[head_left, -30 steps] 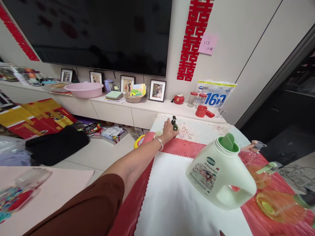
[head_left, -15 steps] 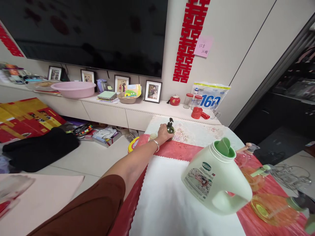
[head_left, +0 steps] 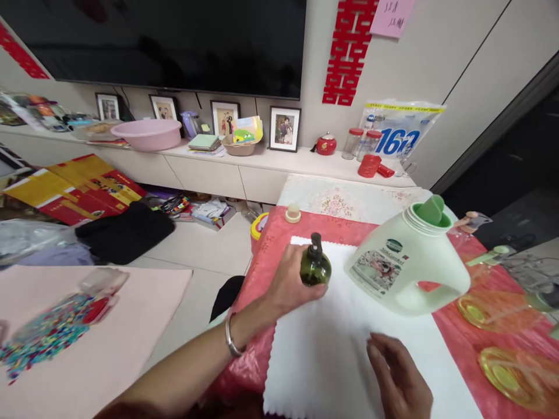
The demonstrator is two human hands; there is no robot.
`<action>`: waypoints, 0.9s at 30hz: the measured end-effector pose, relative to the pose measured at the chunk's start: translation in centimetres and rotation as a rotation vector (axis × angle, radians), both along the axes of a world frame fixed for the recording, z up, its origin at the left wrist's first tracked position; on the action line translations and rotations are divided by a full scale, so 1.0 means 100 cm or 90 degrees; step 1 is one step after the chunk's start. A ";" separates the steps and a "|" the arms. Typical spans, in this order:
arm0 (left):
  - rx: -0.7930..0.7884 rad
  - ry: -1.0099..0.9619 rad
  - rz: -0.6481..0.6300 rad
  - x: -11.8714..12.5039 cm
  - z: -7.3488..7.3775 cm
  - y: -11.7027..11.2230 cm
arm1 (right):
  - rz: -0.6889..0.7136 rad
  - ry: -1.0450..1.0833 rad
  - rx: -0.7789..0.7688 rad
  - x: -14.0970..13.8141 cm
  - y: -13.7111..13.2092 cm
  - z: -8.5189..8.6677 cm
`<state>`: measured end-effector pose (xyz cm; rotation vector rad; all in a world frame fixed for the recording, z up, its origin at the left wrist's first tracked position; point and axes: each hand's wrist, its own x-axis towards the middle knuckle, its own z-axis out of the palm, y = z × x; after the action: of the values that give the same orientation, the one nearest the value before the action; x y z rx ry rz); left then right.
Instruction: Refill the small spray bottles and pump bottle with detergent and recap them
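The left hand (head_left: 286, 285) is closing around a green bottle (head_left: 315, 272), its thumb lying along the near side. The bottle is sitting roughly upright in that grip, its dark pump (head_left: 316, 243) rising above the fingers, over the far part of the white mat (head_left: 327, 349); whether its base is touching the mat, I cannot tell. A bracelet (head_left: 230, 334) is circling the left wrist. The right hand (head_left: 399, 378) is hovering or resting at the mat's near right, half curled, with nothing showing in its grasp. Just beyond it, a pale green jug (head_left: 408, 265) is standing on the mat. Yellow bottles (head_left: 509, 375) are lining the table's right side, and the red cloth (head_left: 340, 228) is showing around the mat. A small pale jar (head_left: 293, 213) is standing near the far left corner. Farther out, a pink basin (head_left: 146, 135) is resting on the cabinet (head_left: 198, 170).
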<state>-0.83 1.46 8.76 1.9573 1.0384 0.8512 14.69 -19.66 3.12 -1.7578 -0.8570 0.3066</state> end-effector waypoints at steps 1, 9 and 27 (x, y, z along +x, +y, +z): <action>-0.007 -0.010 0.001 -0.005 -0.006 -0.014 | 0.038 -0.028 0.005 -0.002 0.009 0.006; 0.108 -0.108 0.015 -0.002 -0.060 -0.057 | 0.183 -0.106 0.151 -0.042 0.089 0.026; 0.112 -0.206 -0.045 -0.001 -0.077 -0.050 | 0.269 -0.011 0.131 -0.032 0.098 0.021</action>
<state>-0.88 -3.52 1.09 1.9044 0.7217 1.2059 11.45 -9.85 5.24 -1.3817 -1.2279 0.4628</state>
